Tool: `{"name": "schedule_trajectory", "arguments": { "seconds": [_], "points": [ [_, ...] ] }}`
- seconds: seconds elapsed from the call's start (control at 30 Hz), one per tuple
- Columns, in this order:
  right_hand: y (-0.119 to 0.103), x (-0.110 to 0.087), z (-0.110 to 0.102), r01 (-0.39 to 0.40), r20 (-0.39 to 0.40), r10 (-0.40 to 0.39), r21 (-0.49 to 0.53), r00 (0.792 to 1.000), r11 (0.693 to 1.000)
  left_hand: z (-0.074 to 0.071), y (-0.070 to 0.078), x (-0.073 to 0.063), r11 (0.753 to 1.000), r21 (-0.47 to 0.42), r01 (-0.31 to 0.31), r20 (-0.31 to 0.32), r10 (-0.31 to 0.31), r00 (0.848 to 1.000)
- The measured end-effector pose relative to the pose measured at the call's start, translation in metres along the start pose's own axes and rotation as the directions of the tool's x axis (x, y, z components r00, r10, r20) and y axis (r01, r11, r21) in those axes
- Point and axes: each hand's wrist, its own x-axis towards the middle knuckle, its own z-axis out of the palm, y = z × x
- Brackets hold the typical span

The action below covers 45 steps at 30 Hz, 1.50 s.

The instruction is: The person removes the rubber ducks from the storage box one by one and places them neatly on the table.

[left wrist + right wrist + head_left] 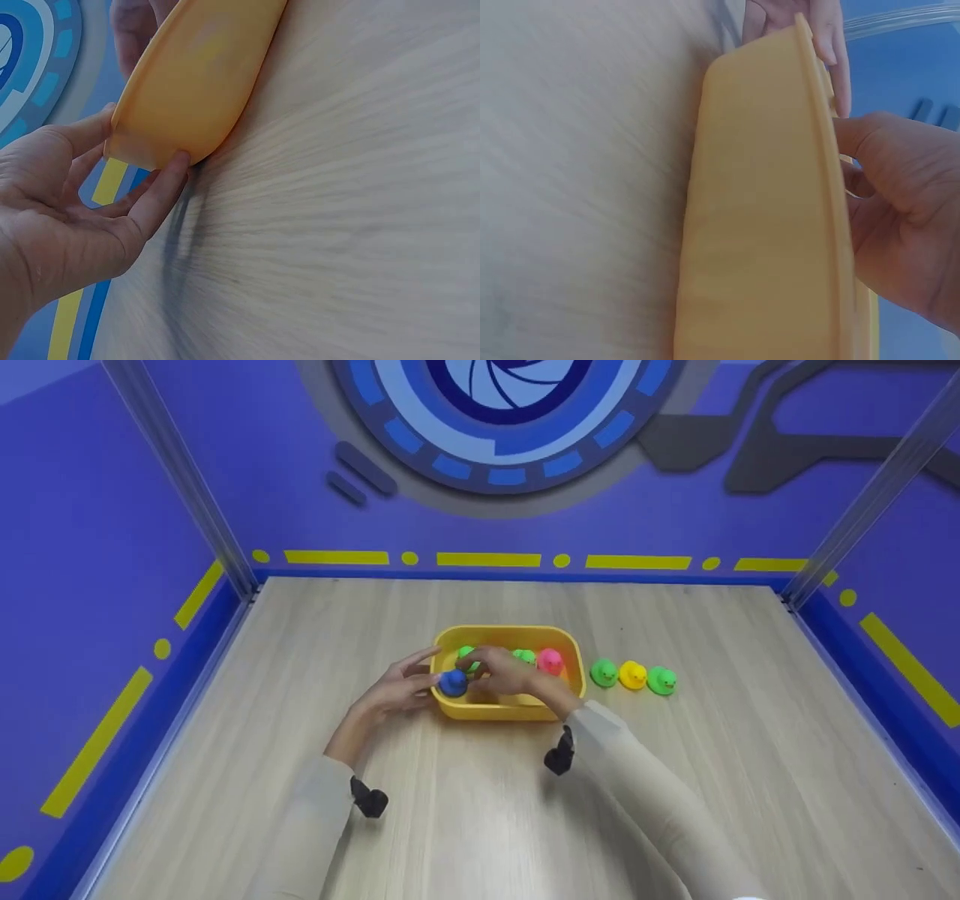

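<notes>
A yellow plastic tub (510,712) stands on the table with small toy ducks inside. My left hand (401,686) rests spread fingers against the tub's left end. In the left wrist view, fingertips (178,161) touch its outer wall, up to the rim. My right hand (506,669) reaches over the near rim into the tub, fingers bent downward right beside a blue duck (452,683). Whether they grip it I cannot tell; the tub wall hides the fingertips in the right wrist view. Behind the hand are a green duck (466,654), another green duck (525,656) and a pink duck (550,661).
Right of the tub, a green duck (604,673), a yellow duck (633,675) and another green duck (662,681) sit in a row on the wooden table (465,810). Blue-purple panels (480,529) with yellow marks enclose the back and both sides.
</notes>
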Motion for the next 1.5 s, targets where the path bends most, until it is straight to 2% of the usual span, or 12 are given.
{"name": "schedule_trajectory", "arguments": {
  "seconds": [0.13, 0.33, 0.53, 0.63, 0.83, 1.0, 1.2, 1.3, 1.5],
  "points": [
    [0.000, 0.007, 0.007, -0.015, 0.012, 0.015, -0.015, 1.000, 1.000, 0.002, 0.000, 0.000, 1.000, 0.006, 0.004, -0.016, -0.004, 1.000],
    [0.001, 0.013, 0.015, 0.049, 0.032, -0.047, -0.050, 0.998, 0.998, 0.004, -0.001, -0.002, 0.999, 0.015, 0.030, -0.036, -0.030, 0.999],
    [0.003, 0.014, 0.012, 0.054, 0.002, -0.054, -0.090, 0.999, 0.994, 0.004, 0.002, -0.001, 1.000, 0.023, 0.018, -0.046, -0.017, 0.999],
    [0.003, 0.011, 0.009, 0.038, -0.021, -0.041, -0.115, 0.999, 0.993, 0.003, 0.004, 0.000, 0.999, 0.026, 0.020, -0.051, -0.019, 0.999],
    [0.001, -0.003, 0.004, -0.062, -0.074, 0.051, -0.153, 0.996, 0.986, 0.004, 0.002, 0.000, 0.999, 0.046, 0.015, -0.048, -0.012, 0.999],
    [-0.004, -0.016, -0.007, -0.105, -0.127, 0.092, -0.103, 0.988, 0.989, 0.004, 0.003, -0.001, 0.998, 0.055, 0.027, -0.061, -0.024, 0.998],
    [-0.005, -0.039, -0.025, -0.131, -0.232, 0.110, -0.077, 0.967, 0.988, 0.004, 0.002, 0.001, 0.999, 0.027, 0.022, -0.048, -0.020, 0.999],
    [-0.004, -0.051, -0.033, -0.135, -0.300, 0.106, -0.077, 0.948, 0.988, 0.004, 0.003, 0.001, 0.999, 0.039, 0.027, -0.050, -0.025, 0.998],
    [0.005, -0.076, -0.046, -0.122, -0.415, 0.095, -0.039, 0.905, 0.992, 0.008, 0.003, 0.002, 0.997, 0.064, 0.042, -0.099, -0.035, 0.994]
  ]
}}
